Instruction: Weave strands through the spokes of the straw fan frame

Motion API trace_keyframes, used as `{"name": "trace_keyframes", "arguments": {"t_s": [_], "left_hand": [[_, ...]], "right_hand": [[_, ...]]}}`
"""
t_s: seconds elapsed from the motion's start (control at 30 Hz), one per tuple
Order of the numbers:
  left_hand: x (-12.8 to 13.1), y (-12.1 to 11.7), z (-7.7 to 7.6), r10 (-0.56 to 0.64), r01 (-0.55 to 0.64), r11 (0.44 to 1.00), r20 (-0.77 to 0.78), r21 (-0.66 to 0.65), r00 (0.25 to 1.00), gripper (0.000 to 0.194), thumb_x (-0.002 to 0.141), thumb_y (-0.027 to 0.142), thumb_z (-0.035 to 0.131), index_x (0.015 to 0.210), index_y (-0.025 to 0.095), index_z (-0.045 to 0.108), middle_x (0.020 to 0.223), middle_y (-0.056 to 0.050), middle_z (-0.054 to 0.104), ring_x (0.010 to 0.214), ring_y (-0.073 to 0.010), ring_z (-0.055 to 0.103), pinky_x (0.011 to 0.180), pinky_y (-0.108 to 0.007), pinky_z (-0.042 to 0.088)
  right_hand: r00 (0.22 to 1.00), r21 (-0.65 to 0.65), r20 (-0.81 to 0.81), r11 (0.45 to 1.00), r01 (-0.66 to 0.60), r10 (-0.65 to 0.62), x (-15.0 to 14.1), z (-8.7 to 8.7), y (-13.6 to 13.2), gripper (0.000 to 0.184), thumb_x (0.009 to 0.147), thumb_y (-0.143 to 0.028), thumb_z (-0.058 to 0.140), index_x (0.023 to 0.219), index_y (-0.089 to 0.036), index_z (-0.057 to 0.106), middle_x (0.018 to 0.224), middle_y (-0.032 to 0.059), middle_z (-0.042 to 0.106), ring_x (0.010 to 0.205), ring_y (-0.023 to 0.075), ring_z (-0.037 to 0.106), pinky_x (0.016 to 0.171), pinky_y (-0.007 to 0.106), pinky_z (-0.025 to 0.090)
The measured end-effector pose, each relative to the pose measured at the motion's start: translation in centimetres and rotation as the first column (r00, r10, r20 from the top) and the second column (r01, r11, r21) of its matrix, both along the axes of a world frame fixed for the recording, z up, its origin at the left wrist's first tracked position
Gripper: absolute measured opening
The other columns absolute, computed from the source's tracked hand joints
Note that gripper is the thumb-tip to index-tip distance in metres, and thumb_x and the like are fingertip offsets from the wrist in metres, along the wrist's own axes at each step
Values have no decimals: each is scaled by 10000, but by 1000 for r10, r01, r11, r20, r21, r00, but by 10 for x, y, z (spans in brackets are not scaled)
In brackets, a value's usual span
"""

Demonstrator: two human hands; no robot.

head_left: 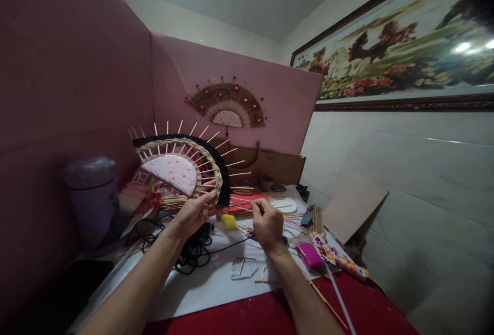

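My left hand (pixel 195 214) grips a half-round woven fan frame (pixel 222 170) by its lower right end, holding it up above the table. The frame has a white centre with red dots, a tan woven band, a black woven band and thin sticks radiating past its edge. My right hand (pixel 268 224) is closed in a pinch beside the lowest stick tips. A black cord (pixel 231 245) runs from a loose coil (pixel 193 250) under my left wrist to my right hand. The exact pinch point is hidden by the fingers.
A finished fan (pixel 227 103) hangs on the pink panel behind. Sticks, a yellow packet (pixel 229 222), a magenta packet (pixel 309 256) and a flower-patterned item (pixel 339 258) lie on the white sheet (pixel 216 288). A lidded cup (pixel 92 196) stands left.
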State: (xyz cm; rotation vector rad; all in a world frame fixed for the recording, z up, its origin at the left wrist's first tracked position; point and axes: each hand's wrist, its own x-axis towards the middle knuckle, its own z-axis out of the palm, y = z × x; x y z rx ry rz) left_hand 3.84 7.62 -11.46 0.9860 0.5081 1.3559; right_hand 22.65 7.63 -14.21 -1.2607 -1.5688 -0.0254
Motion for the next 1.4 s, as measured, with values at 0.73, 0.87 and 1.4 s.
{"name": "trace_keyframes", "arguments": {"t_s": [0.73,0.87,1.4], "left_hand": [[11,0,-11,-170,168,985,-246,-31,954,348,765,221,599,1092,100,603,902,-140,693,794,-234,653,681,-356,539],[14,-3,-8,-186,189,982,-238,-11,953,456,767,232,602,1207,140,527,963,-141,683,814,-249,656,666,-368,538],[12,-3,-8,-219,205,975,-218,-88,951,378,754,214,607,1124,136,589,949,-137,681,747,-247,668,668,-382,539]], "right_hand": [[593,-21,-695,812,-583,407,-3,9,8,265,783,-438,526,756,-190,438,636,26,639,410,125,571,314,176,292],[500,49,-738,775,-630,454,-5,9,8,281,757,-442,569,765,-193,438,703,37,651,558,165,645,352,188,407],[501,99,-679,743,-662,537,-11,10,0,250,805,-431,526,792,-194,446,815,41,658,645,152,662,605,298,549]]}}
